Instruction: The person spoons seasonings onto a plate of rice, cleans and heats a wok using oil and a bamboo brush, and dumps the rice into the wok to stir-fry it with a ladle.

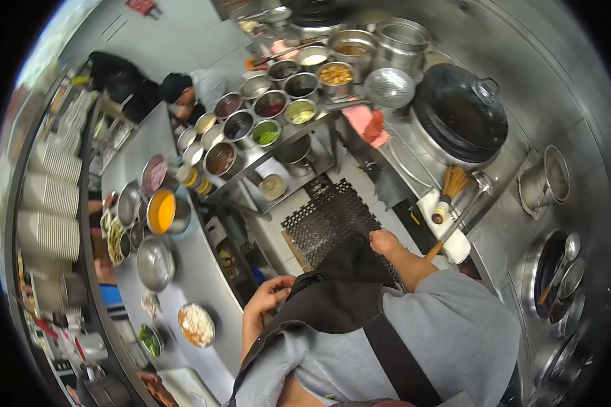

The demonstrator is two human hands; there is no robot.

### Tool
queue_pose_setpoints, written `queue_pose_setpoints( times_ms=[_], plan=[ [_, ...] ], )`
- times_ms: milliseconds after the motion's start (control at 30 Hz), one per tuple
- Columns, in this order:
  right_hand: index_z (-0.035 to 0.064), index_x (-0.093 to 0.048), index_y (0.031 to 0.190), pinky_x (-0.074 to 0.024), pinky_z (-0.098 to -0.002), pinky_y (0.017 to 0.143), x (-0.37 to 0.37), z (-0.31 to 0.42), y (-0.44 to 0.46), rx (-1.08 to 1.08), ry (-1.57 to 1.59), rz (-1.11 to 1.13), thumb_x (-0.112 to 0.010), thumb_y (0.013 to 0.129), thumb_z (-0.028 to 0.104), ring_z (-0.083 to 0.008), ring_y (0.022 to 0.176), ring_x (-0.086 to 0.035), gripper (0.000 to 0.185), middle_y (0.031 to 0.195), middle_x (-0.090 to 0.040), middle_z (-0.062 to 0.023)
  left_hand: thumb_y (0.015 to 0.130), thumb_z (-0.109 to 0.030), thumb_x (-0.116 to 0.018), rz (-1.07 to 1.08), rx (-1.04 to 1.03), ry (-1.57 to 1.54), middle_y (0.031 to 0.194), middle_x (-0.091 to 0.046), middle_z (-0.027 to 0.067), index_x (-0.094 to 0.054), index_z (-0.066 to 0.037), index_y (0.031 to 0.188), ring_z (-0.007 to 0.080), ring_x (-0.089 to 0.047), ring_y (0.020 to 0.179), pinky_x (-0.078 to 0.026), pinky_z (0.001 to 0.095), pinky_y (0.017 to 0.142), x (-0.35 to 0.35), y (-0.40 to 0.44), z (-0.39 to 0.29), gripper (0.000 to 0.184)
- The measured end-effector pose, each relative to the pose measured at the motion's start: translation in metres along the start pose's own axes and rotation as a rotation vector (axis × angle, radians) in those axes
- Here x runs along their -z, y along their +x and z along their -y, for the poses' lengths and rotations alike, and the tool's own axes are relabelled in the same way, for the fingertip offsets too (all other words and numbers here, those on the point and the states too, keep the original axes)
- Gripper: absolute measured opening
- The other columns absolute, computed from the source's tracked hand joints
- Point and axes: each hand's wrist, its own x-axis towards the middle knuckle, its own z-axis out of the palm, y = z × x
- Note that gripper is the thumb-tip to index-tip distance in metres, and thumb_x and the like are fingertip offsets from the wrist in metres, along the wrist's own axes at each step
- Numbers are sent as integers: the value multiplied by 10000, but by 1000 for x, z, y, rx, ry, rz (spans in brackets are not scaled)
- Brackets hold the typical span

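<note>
My left hand (271, 294) hangs beside the black apron (339, 292), near the edge of the steel counter. Its fingers are loosely bent and apart, with nothing visible in them. My right hand (385, 242) is held out in front of the apron on the other side, over the floor. Its fingers are curled into a fist, and no object shows in it. Closest to that hand on the stove side are a white cloth (458, 247) and a long wooden-handled tool (448, 237). On the left counter stands a bowl of white chunks in orange sauce (197, 325).
A large wok (463, 112) sits on the stove at right, with a bamboo brush (449, 192) near it. Several metal pots of sauces and ingredients (271, 104) line the rack ahead. A black perforated mat (329, 220) covers the floor. Another person (183, 91) bends behind the pots. Stacked plates (51, 193) fill the left shelf.
</note>
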Motion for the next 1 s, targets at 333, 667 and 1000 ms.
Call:
queue_pose_setpoints(
  times_ms=[333, 667, 1000],
  plan=[
    [51, -625, 959, -481, -416, 747, 67, -51, -57, 62, 335, -132, -578, 786, 171, -349, 854, -615, 216, 865, -648, -172, 856, -230, -629, 76, -116, 206, 1167, -577, 123, -442, 16, 1284, 193, -565, 1027, -455, 297, 835, -61, 203, -142, 528],
    [-4, -644, 811, -461, -432, 702, 39, -51, -177, -547, 718, -355, -562, 795, 135, -400, 801, -607, 163, 798, -623, -235, 733, -412, -659, -105, -207, 947, 1085, -599, 243, -549, 53, 1123, 348, -575, 1029, -449, 387, 862, -115, 426, -267, 617],
    [-10, -631, 757, -460, -451, 656, -13, -48, -188, -1007, 670, -243, -457, 820, 132, -407, 744, -612, 234, 755, -614, -243, 660, -323, -696, -219, -449, 1140, 935, -617, 228, -548, 3, 986, 353, -591, 928, -453, 421, 857, -131, 571, -246, 485]
  ],
)
